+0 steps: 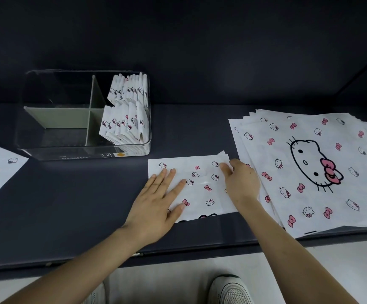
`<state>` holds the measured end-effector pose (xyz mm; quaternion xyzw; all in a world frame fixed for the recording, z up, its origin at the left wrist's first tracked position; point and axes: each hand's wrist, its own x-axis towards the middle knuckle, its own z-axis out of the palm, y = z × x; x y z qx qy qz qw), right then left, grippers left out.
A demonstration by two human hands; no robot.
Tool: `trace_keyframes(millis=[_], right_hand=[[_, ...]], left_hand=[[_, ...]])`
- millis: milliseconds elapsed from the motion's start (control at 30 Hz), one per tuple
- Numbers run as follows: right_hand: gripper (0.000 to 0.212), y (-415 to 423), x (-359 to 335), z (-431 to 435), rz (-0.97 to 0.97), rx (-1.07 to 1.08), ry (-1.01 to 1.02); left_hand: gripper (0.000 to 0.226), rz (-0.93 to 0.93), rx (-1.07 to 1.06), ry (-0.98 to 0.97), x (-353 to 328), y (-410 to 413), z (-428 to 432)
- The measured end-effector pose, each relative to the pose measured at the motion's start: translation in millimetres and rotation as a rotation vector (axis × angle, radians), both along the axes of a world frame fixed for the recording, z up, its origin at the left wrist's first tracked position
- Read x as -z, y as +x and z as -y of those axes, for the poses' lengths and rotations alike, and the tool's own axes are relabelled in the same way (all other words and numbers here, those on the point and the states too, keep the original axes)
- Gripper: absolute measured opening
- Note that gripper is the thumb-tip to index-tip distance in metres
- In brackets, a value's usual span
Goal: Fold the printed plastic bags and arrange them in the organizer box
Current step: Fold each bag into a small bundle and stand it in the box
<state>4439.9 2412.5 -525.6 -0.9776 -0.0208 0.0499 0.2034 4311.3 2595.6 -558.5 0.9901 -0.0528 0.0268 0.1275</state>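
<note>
R hand (241,183) pinches the bag (200,189) at its upper-right corner, where the layers fan out. L hand (156,202) lies flat, fingers straight, pressing the left half. Bag: thin glossy white plastic folded to a rectangle, cat-face & pink-bow print, on a dark matte table (68,205). Stack (309,132) of flat bags just right. Clear box (83,153) behind-left w/ grey dividers; folded packets (123,126) upright in its right compartments.

Clear, glossy plastic organizer box (46,153) with matt grey-green dividers (57,117) stands on a smooth, matt dark tabletop (68,194). The printed bags (309,163) at its right edge are thin white plastic with a faint sheen.
</note>
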Motion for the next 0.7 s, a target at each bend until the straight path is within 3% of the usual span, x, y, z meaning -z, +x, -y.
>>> trace_keyframes(millis=[167,333,367,433,533,600,700], right_hand=[[0.046,3,5,-1,-0.002,0.044,-0.021],[0.039,1,-2,-5,-0.025,0.03,-0.073],[0.039,-2,-6,-5,0.008,0.027,-0.123],[0.048,-16,-11,-1,0.269,0.0,-0.259],[0.06,-60,-4,4,0.514,-0.207,-0.248],[0.064,-84,11,6,0.453,-0.339,-0.244],[0.065,-89,22,22,0.355,-0.282,-0.282]], left_hand=[[0.063,-0.01,-0.021,0.024,2,0,1],[0.074,-0.053,-0.041,0.062,2,1,3],[0.076,-0.059,-0.047,0.064,1,0,3],[0.078,-0.061,-0.056,0.069,0,1,4],[0.08,-0.068,-0.061,0.059,0,1,5],[0.082,-0.071,-0.064,0.053,1,1,5],[0.082,-0.07,-0.067,0.072,2,1,5]])
